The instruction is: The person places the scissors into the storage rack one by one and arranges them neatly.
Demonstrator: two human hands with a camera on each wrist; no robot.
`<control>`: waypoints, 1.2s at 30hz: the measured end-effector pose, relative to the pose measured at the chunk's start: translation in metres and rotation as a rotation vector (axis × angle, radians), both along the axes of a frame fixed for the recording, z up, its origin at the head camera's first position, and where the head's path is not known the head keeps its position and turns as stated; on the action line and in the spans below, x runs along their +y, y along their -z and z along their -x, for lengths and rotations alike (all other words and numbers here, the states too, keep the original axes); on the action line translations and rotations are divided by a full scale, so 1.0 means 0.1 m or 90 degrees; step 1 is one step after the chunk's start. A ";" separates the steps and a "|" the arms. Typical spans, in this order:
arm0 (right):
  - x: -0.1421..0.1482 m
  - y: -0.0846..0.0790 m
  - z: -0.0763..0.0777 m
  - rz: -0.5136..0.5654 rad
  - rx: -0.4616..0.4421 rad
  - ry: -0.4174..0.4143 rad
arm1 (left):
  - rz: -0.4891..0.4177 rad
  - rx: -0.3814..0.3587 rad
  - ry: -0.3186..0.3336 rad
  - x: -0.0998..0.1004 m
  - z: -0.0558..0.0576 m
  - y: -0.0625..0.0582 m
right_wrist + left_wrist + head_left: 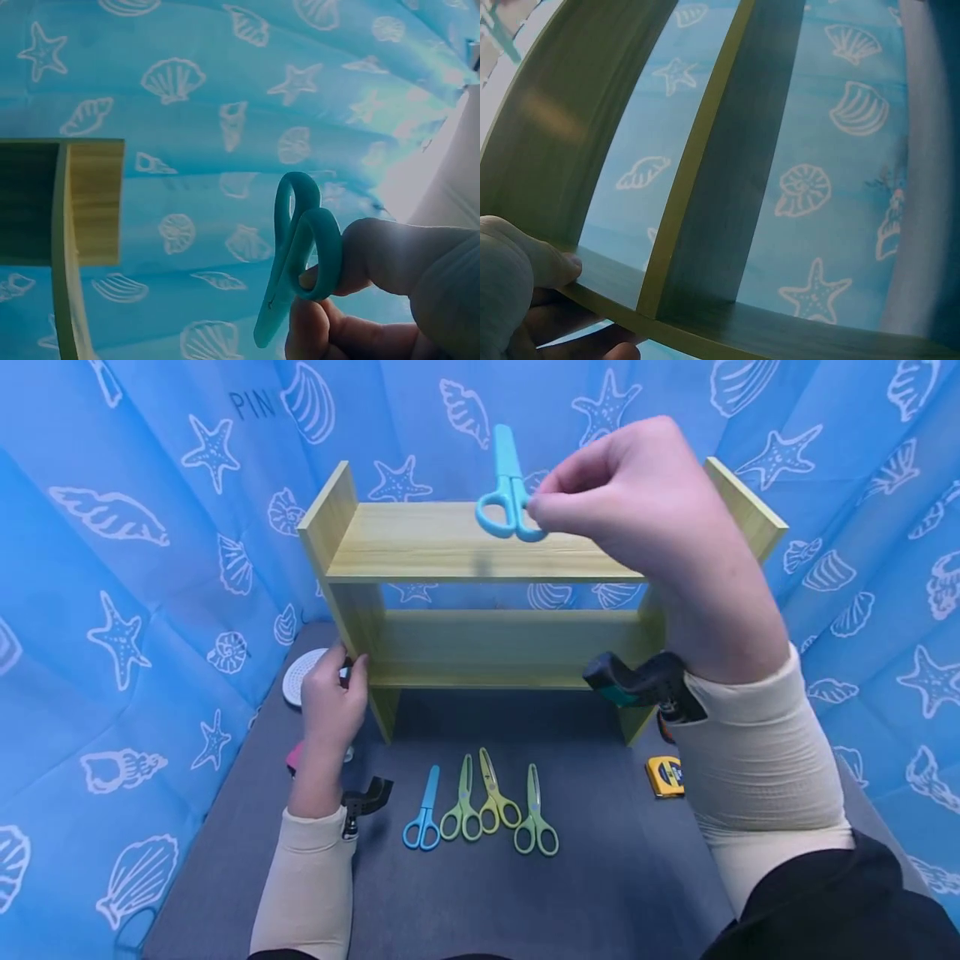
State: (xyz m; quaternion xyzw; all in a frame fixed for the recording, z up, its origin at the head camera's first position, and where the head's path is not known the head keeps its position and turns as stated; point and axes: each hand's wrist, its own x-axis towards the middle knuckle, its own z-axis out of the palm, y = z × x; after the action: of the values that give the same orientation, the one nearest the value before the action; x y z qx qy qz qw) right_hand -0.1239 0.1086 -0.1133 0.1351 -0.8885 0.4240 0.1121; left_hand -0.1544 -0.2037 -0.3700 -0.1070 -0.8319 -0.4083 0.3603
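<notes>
My right hand (637, 497) pinches turquoise scissors (507, 453) by one finger ring, their blade end pointing up, above the top board of a wooden shelf (442, 539). In the right wrist view, thumb and fingers hold a ring of these scissors (329, 251). My left hand (333, 706) grips the left side panel of the shelf; in the left wrist view the thumb (555, 266) lies on one face of the panel, with fingers on the other. Blue scissors (430, 789), green scissors (465, 777), yellow scissors (491, 781) and another green pair (534, 797) lie in front of the shelf.
A yellow tape measure (665, 777) lies right of the shelf on the dark table (480, 902). A white round object (298, 678) and a pink object (295, 757) sit at the left, partly behind my left arm. A blue shell-print curtain (150, 610) surrounds the table.
</notes>
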 end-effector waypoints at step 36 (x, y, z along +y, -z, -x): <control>-1.19 0.30 0.81 -0.222 -0.058 -0.077 | 0.020 0.017 0.013 -0.04 0.03 0.01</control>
State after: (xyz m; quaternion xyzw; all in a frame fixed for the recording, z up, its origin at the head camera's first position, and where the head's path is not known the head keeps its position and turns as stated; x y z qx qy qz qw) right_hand -0.2045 -0.0106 -0.1436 0.1860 -0.9431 0.2749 0.0207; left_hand -0.1576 -0.2077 -0.3709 -0.1270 -0.8322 -0.3972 0.3654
